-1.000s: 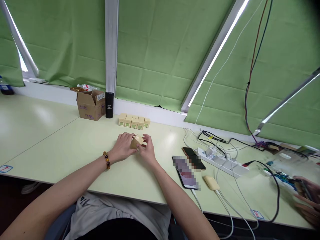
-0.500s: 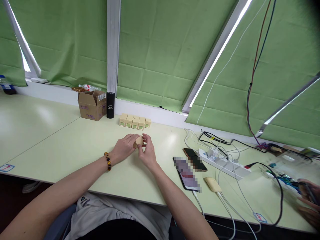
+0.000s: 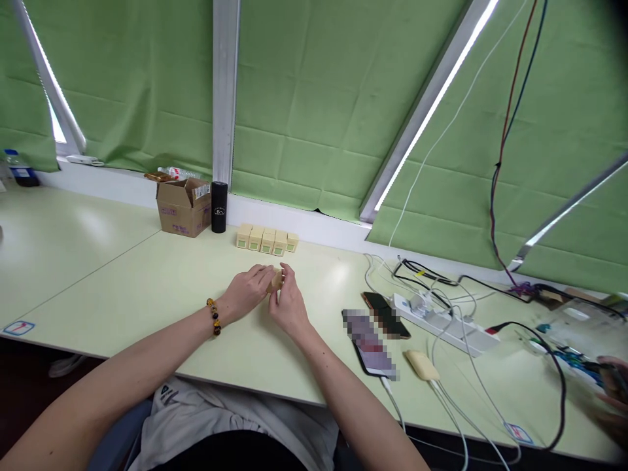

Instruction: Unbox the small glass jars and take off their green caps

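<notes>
Between both hands, over the middle of the table, is a small tan cardboard box (image 3: 275, 280), partly covered by the fingers. My left hand (image 3: 249, 290) grips it from the left side, its fingers bent over the box. From the right, my right hand (image 3: 288, 301) holds the same box between thumb and fingers. Beyond the hands stands a row of several similar small boxes (image 3: 267, 241) with pale green labels on their fronts. A beaded bracelet (image 3: 214, 317) circles my left wrist.
At the back left stand an open carton (image 3: 184, 209) and a black cylinder (image 3: 219, 207). To the right lie two phones (image 3: 369, 343), a yellow case (image 3: 420, 365) and a power strip (image 3: 446, 324) with tangled cables. Another person's hand (image 3: 613, 386) is at the far right edge.
The small box has turned slightly in my hands, and my right fingers cover more of its right side. The whole view has shifted a little. The row of boxes stays in place.
</notes>
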{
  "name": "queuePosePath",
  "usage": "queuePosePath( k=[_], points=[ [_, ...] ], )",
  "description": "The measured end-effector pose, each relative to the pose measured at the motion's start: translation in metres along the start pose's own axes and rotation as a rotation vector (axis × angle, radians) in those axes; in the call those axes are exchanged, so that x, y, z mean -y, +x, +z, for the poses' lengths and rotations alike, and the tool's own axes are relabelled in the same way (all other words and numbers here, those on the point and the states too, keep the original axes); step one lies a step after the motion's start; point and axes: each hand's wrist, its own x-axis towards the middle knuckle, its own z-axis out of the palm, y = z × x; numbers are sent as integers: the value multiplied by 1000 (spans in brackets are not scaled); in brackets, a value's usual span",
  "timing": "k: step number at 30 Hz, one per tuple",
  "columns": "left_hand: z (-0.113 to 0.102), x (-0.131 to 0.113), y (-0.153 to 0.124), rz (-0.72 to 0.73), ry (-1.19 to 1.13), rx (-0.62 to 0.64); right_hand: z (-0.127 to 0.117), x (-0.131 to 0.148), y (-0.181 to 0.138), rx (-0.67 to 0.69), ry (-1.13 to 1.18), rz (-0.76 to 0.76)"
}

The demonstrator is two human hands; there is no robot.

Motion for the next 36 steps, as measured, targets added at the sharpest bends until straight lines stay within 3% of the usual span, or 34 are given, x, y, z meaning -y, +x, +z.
queuePosePath(
  k=[25,36],
  points=[
    [-8,-1,0,18,-59,71,-5,-1,1,72,-92,34],
    [-4,5,-3,-84,-228,49,-8,-5,4,25,6,88]
  ],
)
